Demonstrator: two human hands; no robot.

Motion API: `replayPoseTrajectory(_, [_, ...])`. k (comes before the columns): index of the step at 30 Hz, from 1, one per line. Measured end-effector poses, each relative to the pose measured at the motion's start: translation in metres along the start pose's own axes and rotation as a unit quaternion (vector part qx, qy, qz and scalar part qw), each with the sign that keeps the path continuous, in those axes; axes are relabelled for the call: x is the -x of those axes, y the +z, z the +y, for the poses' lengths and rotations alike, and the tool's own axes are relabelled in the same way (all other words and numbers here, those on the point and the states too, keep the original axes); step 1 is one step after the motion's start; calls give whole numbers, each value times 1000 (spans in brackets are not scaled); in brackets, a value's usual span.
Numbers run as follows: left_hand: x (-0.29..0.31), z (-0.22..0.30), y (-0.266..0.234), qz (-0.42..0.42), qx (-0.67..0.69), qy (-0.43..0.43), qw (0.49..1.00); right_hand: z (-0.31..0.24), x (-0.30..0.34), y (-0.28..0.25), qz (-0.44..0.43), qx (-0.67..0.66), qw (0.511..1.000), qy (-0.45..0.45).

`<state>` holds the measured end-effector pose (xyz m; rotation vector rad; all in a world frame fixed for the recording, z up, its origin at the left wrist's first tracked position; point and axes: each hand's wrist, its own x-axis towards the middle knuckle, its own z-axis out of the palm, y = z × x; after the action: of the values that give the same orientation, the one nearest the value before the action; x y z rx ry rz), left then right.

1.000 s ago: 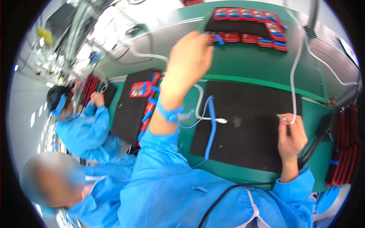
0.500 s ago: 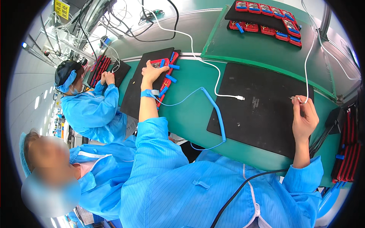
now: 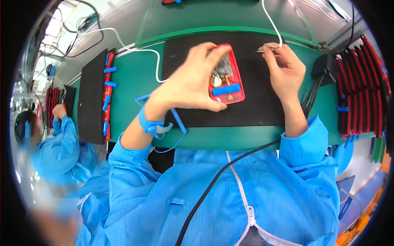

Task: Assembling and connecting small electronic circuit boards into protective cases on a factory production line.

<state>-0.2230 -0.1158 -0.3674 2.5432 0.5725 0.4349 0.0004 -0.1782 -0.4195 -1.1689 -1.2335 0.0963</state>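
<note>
My left hand [image 3: 191, 78] grips a small red tray [image 3: 240, 84] from its left side, thumb near the bottom and fingers over the top. Inside the tray are a circuit board [image 3: 223, 67], a round gold-coloured part [image 3: 216, 81] and a blue strip [image 3: 230, 89] lying across. The tray is over the black mat [image 3: 254, 117]. To its right, my right hand [image 3: 288, 74] pinches the end of a white cable [image 3: 271, 19], its small tip pointing left toward the tray. A blue wrist strap [image 3: 150, 125] with a coiled cord [image 3: 178, 123] is on my left wrist.
At the right stand black boards with red trays [image 3: 361, 92] in a stack, beside a black box [image 3: 322, 69] with cables. A black board [image 3: 92, 98] edged with red trays lies left. Another white cable [image 3: 157, 61] crosses the bench. A green-edged panel [image 3: 230, 28] rises behind. Co-workers [image 3: 57, 143] sit left.
My left hand has lifted a red tray from the board at the left and carried it right, over the black mat. The view has swung right. My right hand still holds the cable end.
</note>
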Motion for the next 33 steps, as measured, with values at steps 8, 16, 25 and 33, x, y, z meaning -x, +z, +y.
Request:
replayPoseTrajectory(8, [-4,-21,35,62,57,7,996,-1,-3,-9,-205,9,977,-51])
replayPoseTrajectory(16, [-15,-19,31,156,210,-51,964,-13,-6,17,-285,-16,958,-22])
replayPoseTrajectory(25, [-18,-23,37,116,275,-134,945,-9,-6,18,-284,54,955,-65])
replayPoseTrajectory(33, [-18,-23,44,107,225,-110,962,-8,0,12,-285,77,953,-67])
